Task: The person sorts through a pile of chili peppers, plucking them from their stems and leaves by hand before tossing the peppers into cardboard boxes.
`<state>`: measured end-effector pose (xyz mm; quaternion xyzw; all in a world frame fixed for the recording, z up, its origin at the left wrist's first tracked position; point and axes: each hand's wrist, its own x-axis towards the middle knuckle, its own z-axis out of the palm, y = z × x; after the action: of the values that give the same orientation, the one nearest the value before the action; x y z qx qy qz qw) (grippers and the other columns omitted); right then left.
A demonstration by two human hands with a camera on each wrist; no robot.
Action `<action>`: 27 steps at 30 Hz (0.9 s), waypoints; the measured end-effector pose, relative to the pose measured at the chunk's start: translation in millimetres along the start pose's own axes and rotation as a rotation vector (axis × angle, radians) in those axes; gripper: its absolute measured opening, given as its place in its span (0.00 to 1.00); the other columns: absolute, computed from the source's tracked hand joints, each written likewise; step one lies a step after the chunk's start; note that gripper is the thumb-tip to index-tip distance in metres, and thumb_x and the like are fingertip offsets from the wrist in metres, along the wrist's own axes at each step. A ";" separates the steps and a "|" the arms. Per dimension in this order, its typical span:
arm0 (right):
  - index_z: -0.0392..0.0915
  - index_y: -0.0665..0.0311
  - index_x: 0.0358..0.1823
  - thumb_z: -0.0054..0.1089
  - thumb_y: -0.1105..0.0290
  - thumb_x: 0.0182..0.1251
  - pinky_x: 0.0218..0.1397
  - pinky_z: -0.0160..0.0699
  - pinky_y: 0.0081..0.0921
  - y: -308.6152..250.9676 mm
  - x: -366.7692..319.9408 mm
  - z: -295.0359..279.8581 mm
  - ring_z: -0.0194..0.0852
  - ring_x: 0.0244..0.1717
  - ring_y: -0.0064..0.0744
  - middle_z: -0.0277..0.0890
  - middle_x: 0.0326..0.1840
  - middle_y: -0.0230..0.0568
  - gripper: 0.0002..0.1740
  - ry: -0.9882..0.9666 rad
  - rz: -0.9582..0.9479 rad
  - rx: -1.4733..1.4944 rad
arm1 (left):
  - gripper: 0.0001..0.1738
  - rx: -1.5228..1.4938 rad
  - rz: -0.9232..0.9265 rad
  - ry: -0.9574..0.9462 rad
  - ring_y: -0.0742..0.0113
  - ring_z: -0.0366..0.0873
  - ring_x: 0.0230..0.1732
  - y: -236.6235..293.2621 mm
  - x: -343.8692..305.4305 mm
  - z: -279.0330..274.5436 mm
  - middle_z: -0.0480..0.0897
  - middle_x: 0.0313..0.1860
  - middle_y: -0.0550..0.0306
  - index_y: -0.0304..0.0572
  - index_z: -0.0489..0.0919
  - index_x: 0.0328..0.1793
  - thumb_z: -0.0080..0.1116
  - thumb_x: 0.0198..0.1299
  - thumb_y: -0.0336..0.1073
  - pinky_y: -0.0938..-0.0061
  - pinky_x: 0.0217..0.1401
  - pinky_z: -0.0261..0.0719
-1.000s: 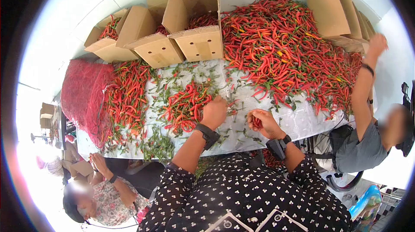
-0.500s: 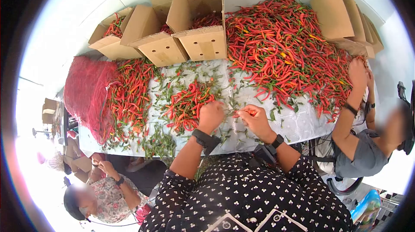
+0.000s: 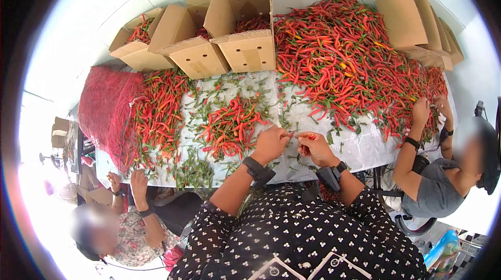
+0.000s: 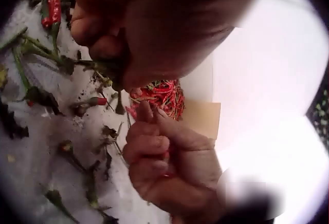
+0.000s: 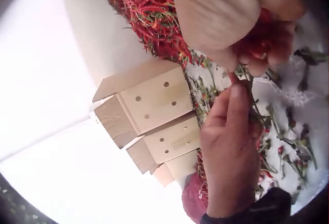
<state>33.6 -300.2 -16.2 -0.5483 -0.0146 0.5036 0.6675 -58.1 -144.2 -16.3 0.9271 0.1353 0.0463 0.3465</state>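
Note:
Between my two hands, over the white-covered table (image 3: 360, 155), a red chilli (image 5: 234, 77) is pinched by the thumb and fingers of my left hand (image 3: 270, 144). My right hand (image 3: 317, 149) meets it fingertip to fingertip. Several red chillies (image 5: 259, 41) sit inside the curled fingers of that right hand. To the left of my hands lies a small heap of chillies (image 3: 229, 126) with green stems. In the left wrist view, the back of my left hand (image 4: 154, 34) hides most of what it grips. Loose green stems (image 4: 61, 206) are scattered beneath.
A large chilli mound (image 3: 334, 56) fills the back right. Cardboard boxes (image 3: 245, 53) stand along the wall. At left are another chilli heap (image 3: 162, 108), a red net sack (image 3: 107, 113) and a stem pile (image 3: 193, 170). One person (image 3: 443, 170) works at right, another (image 3: 141, 233) at left.
My left hand has moved right from beside the small heap to meet my right hand, a chilli now in its pinch. The person at right has drawn their arms down and nearer.

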 end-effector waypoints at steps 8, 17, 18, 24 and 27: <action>0.75 0.66 0.36 0.58 0.71 0.60 0.16 0.58 0.14 -3.6 0.0 15.1 0.60 0.15 0.15 0.68 0.20 0.26 0.06 -0.017 -0.055 -0.157 | 0.11 -0.291 -0.037 -0.010 0.52 0.75 0.29 7.4 -19.2 -5.7 0.77 0.26 0.47 0.35 0.77 0.29 0.56 0.52 0.38 0.63 0.33 0.70; 0.74 0.68 0.31 0.60 0.72 0.57 0.19 0.57 0.14 20.9 11.1 21.0 0.58 0.19 0.11 0.68 0.19 0.26 0.06 0.046 -0.464 -0.509 | 0.13 -0.179 -0.116 -0.047 0.51 0.77 0.23 3.3 -24.7 -10.4 0.78 0.22 0.47 0.37 0.78 0.26 0.57 0.51 0.41 0.62 0.26 0.72; 0.74 0.68 0.30 0.60 0.73 0.57 0.20 0.57 0.13 14.7 5.2 27.7 0.58 0.20 0.10 0.68 0.18 0.25 0.06 0.032 -0.549 -0.562 | 0.14 0.022 -0.093 -0.013 0.50 0.77 0.24 -8.0 -22.5 -2.4 0.78 0.23 0.47 0.38 0.78 0.26 0.56 0.52 0.43 0.61 0.27 0.73; 0.73 0.68 0.27 0.58 0.75 0.57 0.21 0.57 0.12 -22.9 -7.9 29.3 0.57 0.20 0.08 0.67 0.18 0.22 0.05 0.058 -0.419 -0.331 | 0.12 0.251 -0.114 0.050 0.50 0.77 0.27 -7.3 -3.5 -37.0 0.78 0.25 0.49 0.40 0.78 0.25 0.54 0.50 0.41 0.60 0.30 0.75; 0.74 0.67 0.26 0.58 0.73 0.58 0.22 0.56 0.12 -24.1 -1.3 13.1 0.57 0.21 0.08 0.67 0.19 0.22 0.05 0.098 -0.341 -0.298 | 0.04 0.403 0.009 0.199 0.53 0.77 0.29 -23.9 14.3 -48.7 0.76 0.30 0.52 0.42 0.77 0.28 0.55 0.47 0.33 0.62 0.29 0.75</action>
<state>41.3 -289.1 7.7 -0.6541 -0.1487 0.3485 0.6546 -58.4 -92.2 4.7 0.9690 0.1714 0.1110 0.1389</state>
